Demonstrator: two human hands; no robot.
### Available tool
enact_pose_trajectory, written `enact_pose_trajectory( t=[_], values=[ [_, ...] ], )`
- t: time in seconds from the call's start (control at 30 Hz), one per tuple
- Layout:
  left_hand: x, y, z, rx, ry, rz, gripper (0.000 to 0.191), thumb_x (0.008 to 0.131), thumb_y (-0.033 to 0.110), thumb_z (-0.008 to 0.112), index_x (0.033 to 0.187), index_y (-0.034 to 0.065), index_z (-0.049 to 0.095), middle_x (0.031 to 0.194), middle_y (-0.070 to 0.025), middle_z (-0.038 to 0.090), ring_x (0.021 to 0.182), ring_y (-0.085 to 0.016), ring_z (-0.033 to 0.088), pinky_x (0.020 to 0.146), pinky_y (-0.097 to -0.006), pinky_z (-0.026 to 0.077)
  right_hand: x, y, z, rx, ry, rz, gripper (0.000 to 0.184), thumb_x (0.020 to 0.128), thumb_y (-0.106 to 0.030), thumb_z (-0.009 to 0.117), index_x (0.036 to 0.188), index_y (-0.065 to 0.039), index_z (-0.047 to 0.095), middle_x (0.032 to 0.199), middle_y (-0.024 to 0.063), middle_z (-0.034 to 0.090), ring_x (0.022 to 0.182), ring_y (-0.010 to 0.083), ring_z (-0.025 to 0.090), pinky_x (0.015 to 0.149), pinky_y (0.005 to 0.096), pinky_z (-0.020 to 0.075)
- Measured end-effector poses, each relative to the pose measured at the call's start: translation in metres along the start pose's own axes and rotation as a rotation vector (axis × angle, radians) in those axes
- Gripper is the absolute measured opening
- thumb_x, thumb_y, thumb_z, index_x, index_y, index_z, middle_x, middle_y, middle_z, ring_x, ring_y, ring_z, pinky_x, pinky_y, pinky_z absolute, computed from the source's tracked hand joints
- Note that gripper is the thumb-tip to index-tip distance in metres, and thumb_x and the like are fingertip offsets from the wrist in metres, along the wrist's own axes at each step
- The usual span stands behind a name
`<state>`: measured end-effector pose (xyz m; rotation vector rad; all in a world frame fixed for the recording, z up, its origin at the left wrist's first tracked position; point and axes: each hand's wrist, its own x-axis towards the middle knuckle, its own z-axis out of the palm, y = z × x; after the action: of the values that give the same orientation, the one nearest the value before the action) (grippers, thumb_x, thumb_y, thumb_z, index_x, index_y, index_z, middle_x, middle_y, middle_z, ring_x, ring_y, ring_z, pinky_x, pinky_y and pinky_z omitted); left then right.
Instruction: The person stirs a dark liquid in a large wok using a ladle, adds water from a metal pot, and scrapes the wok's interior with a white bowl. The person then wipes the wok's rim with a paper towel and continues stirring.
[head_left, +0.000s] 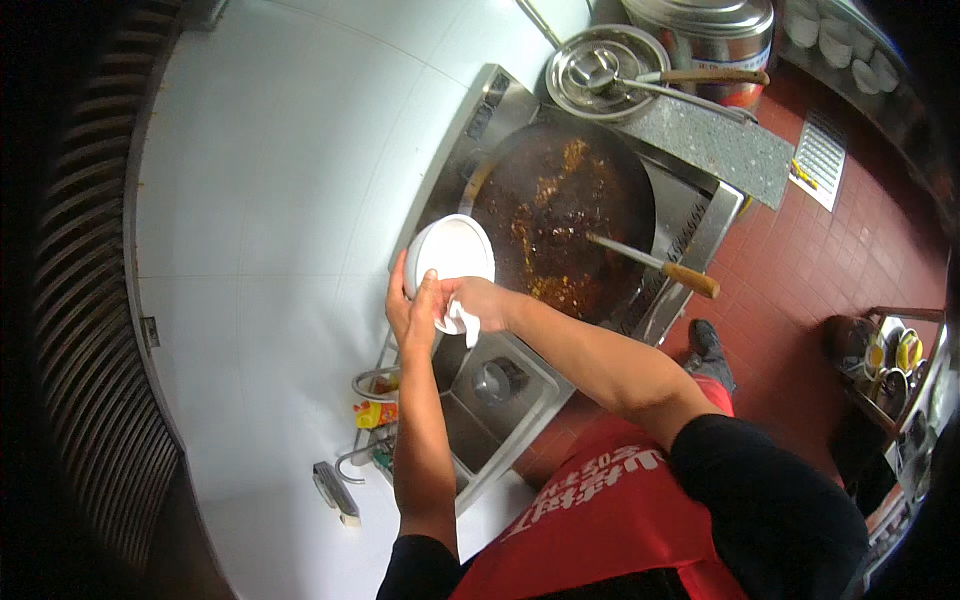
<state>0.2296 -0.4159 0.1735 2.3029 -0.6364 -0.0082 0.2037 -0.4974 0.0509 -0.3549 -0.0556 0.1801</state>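
My left hand (411, 319) grips a white bowl (454, 247) from its side, with the thumb at the rim. The bowl is tilted and hangs over the near left edge of a large wok (517, 165). My right hand (484, 300) reaches across to the bowl and has a crumpled white tissue or cloth (469, 324) in its fingers, pressed near the rim. Dark sauce with brown and yellow bits (559, 289) coats the wok. A utensil with a wooden handle (691, 279) rests in the wok, its handle past the right edge.
A steel sink (499, 420) lies below my hands, with a yellow packet (373, 414) beside it. Beyond the wok sit a strainer and ladle (596, 71) and a lidded steel pot (705, 45). A grey stone counter (709, 142) borders the stove. Red tiles (765, 300) cover the floor.
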Motion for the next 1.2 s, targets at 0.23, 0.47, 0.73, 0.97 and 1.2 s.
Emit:
enact_pose_trajectory(
  t=[0.23, 0.47, 0.73, 0.97, 1.2],
  values=[
    [-0.025, -0.016, -0.005, 0.094, 0.140, -0.087, 0.074, 0.085, 0.041, 0.074, 0.143, 0.0025, 0.051, 0.143, -0.0251, 0.052, 0.132, -0.037, 0.050, 0.110, -0.0431, 0.039, -0.026, -0.013, -0.011, -0.213, 0.629, -0.578, 0.052, 0.088, 0.011, 0.042, 0.136, -0.003, 0.053, 0.117, 0.0088, 0.063, 0.110, 0.0193, 0.058, 0.099, 0.0330, 0.0476],
    [-0.043, -0.019, -0.012, 0.055, 0.134, -0.069, 0.073, 0.085, 0.042, 0.074, 0.144, 0.0048, 0.051, 0.142, -0.0253, 0.052, 0.131, -0.038, 0.051, 0.108, -0.0436, 0.040, -0.007, 0.020, -0.001, 0.357, 0.456, 0.003, 0.027, 0.100, -0.004, 0.044, 0.120, -0.003, 0.062, 0.095, 0.0136, 0.068, 0.088, 0.0265, 0.066, 0.086, 0.0401, 0.0551],
    [-0.063, -0.014, -0.016, -0.009, 0.207, -0.126, 0.073, 0.085, 0.039, 0.074, 0.144, 0.0027, 0.050, 0.144, -0.0250, 0.051, 0.132, -0.037, 0.050, 0.110, -0.0440, 0.039, -0.046, 0.024, -0.003, 0.104, 0.257, 0.176, 0.024, 0.097, 0.001, 0.042, 0.111, 0.004, 0.061, 0.091, 0.0159, 0.067, 0.082, 0.0255, 0.067, 0.077, 0.0395, 0.0581],
    [-0.108, -0.020, -0.020, -0.189, 0.323, -0.266, 0.076, 0.086, 0.041, 0.072, 0.146, 0.0027, 0.047, 0.144, -0.0231, 0.050, 0.131, -0.036, 0.050, 0.109, -0.0440, 0.040, -0.043, -0.049, -0.028, -0.085, 0.522, -0.380, 0.044, 0.093, 0.003, 0.035, 0.126, -0.007, 0.062, 0.116, 0.0079, 0.065, 0.106, 0.0194, 0.061, 0.084, 0.0369, 0.0557],
    [-0.271, -0.076, -0.006, -1.176, 0.690, -0.654, 0.055, 0.095, 0.035, 0.055, 0.133, -0.0048, 0.052, 0.129, -0.0181, 0.061, 0.118, -0.030, 0.059, 0.102, -0.0415, 0.046, -0.097, -0.048, -0.035, -0.696, 0.367, -0.276, 0.054, 0.082, 0.007, 0.036, 0.127, -0.005, 0.062, 0.113, 0.0146, 0.066, 0.093, 0.0259, 0.065, 0.082, 0.0390, 0.0533]
  ],
)
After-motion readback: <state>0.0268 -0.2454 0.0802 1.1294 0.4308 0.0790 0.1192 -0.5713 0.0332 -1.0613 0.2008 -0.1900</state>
